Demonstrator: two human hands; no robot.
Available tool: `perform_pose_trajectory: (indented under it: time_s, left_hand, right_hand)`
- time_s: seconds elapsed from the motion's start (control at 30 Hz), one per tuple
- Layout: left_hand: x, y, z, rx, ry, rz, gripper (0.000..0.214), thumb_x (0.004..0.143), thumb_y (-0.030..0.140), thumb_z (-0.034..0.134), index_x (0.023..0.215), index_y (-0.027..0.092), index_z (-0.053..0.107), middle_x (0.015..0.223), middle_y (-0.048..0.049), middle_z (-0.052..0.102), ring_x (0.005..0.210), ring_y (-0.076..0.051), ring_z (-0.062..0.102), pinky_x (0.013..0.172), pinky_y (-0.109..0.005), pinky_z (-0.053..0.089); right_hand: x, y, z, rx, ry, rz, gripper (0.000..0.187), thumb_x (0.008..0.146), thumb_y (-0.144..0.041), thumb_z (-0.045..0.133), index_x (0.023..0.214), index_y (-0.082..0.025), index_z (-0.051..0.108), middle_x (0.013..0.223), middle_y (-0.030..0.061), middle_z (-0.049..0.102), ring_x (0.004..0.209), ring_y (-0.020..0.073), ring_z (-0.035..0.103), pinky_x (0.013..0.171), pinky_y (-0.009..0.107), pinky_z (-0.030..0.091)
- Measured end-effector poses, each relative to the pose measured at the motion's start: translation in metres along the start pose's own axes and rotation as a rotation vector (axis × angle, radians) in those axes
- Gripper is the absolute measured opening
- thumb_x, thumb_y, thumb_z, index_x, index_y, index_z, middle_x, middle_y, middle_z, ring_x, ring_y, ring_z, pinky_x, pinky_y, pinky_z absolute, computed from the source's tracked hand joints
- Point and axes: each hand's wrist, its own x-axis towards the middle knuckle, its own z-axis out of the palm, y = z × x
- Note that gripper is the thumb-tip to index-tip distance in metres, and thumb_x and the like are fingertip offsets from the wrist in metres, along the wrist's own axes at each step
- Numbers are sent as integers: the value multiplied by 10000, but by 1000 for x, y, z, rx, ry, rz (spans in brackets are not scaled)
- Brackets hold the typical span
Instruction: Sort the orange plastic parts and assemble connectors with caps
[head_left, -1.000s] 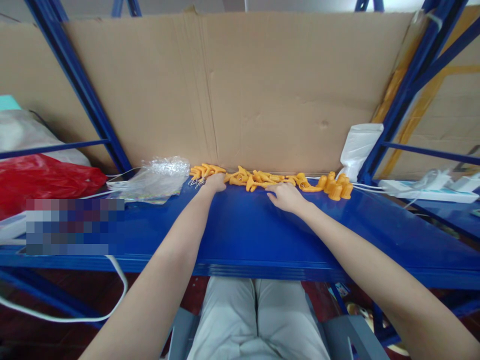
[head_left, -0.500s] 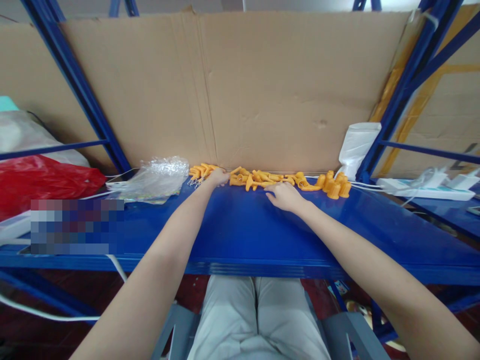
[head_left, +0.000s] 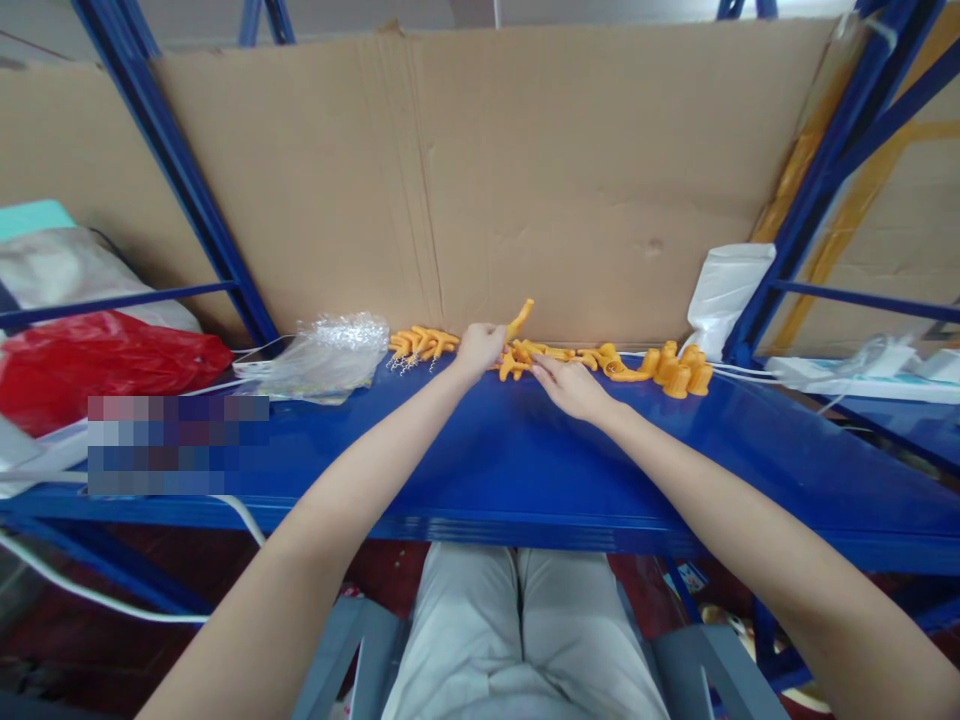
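My left hand (head_left: pixel 481 348) is closed around an orange branch-like plastic piece (head_left: pixel 520 318), whose end sticks up past the fingers. Close on its right, my right hand (head_left: pixel 577 388) has its thumb and fingertips drawn together at the edge of a row of orange pieces (head_left: pixel 555 352); what they pinch, if anything, is hidden. A star-shaped orange piece (head_left: pixel 514 366) lies between the hands. Left of my left hand are several orange pieces with small metal chains (head_left: pixel 421 342). Orange cup-shaped pieces (head_left: pixel 677 376) stand at the right end of the row.
Clear plastic bags (head_left: pixel 322 362) lie left on the blue shelf (head_left: pixel 480 460). Cardboard (head_left: pixel 555 180) forms the back wall. A white pouch (head_left: pixel 726 290) leans by the right post, near white cables and a power strip (head_left: pixel 862 378). A red bag (head_left: pixel 112 360) sits far left.
My left hand has moved right from the chained pieces and now holds an orange piece tilted up. My right hand stays by the row, its thumb and fingers now closer together.
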Motion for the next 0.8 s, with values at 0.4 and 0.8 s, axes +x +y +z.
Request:
perform_pose_trajectory:
  time_s: [0.4,0.8]
  left_hand:
    - [-59,0,34,346,-103,423,258,905,266,574,1100,112,643,994,-175,725,953,-291,698,884,-407,524]
    - [-20,-44,25,203,-27,379,306,859,183,639,1156,122,677,1061,-125,741,984,-227,705,921,-363,542]
  right_hand:
    - [11,18,11,570,154,67,669,967,-680,264,823,-164,666,797,74,690,812,223,643,775,344,514]
    - [7,34,17,390,-8,-74,411,945,-521,451,685,-208,510,664,20,552,641,161,518,641,305,402]
